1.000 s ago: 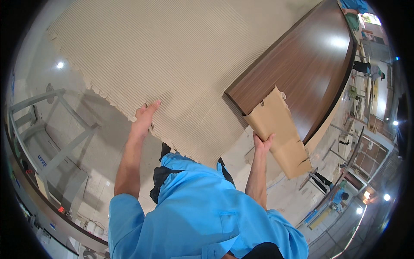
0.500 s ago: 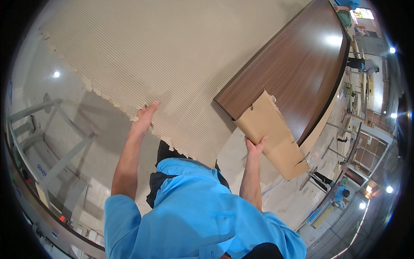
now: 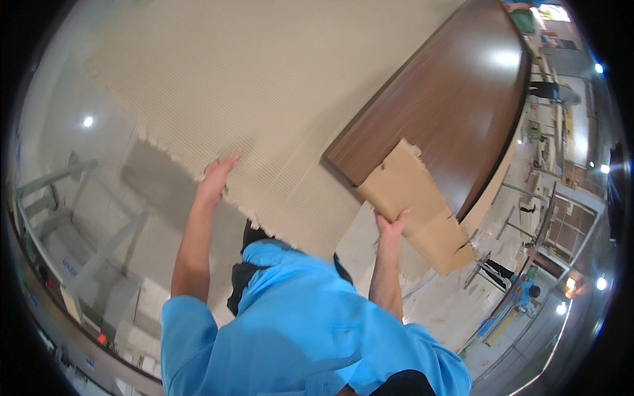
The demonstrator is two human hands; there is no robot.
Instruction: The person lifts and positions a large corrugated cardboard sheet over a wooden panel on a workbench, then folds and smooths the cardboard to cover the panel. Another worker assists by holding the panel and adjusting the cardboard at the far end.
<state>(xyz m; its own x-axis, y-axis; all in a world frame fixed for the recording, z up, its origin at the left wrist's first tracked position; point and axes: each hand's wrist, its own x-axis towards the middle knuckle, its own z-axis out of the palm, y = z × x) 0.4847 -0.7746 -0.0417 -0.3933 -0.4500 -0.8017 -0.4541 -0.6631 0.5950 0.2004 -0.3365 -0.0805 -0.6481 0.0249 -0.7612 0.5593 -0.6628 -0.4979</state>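
A large sheet of corrugated cardboard (image 3: 218, 86), ribbed side up, spreads out in front of me. My left hand (image 3: 216, 179) grips its ragged near-left edge, with part of the hand on top and the other fingers hidden. On the right lies a dark brown wood-grain panel (image 3: 436, 99) with one curved edge and a black rim. A smooth brown cardboard flap (image 3: 416, 204) is folded over the panel's near corner. My right hand (image 3: 392, 226) holds this flap by its near edge, thumb on top and fingers out of sight beneath.
Grey metal frames (image 3: 99, 224) stand on the pale floor (image 3: 142, 290) at the left. Long benches or racks (image 3: 515, 284) line the right side. A person in blue (image 3: 525, 290) is at the lower right; another person (image 3: 555, 92) stands farther off at the upper right.
The cardboard sheet's far-left edge has shifted a little to the right and looks blurred. My left hand has moved slightly left with the edge. My right hand stays on the flap.
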